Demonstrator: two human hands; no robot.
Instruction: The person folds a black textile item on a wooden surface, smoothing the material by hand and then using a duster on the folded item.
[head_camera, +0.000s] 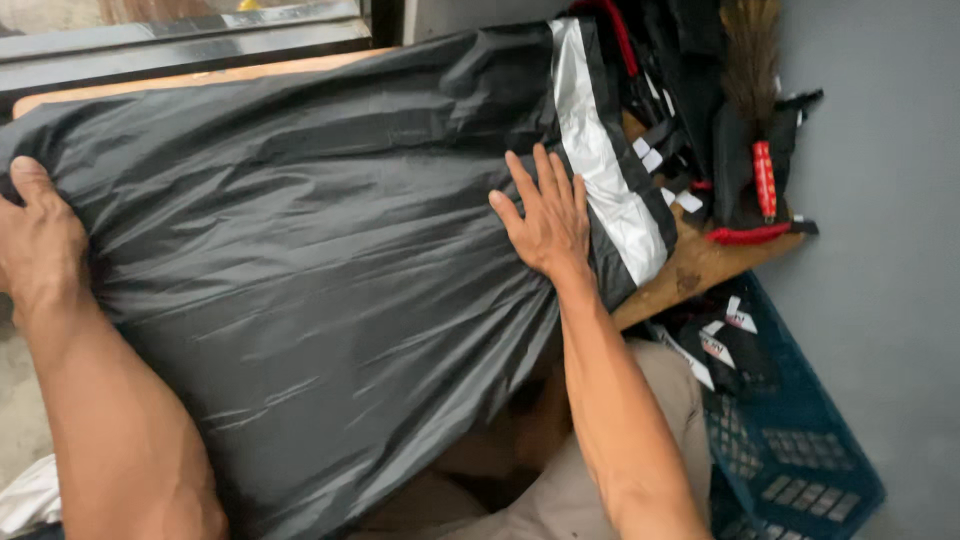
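A large dark grey waterproof garment (320, 230) with a silver reflective stripe (600, 150) lies spread over a wooden table (700, 265) and hangs off its near edge. My left hand (40, 235) presses on the fabric at its far left edge, fingers curled into it. My right hand (545, 215) lies flat on the fabric with fingers spread, just left of the reflective stripe. Neither hand lifts the cloth.
A pile of black items with red trim and white tags (700, 110) sits at the table's right end, with a brush's red handle (765, 180) on it. A blue plastic crate (790, 450) stands on the floor at the right, beside a grey wall (880, 200).
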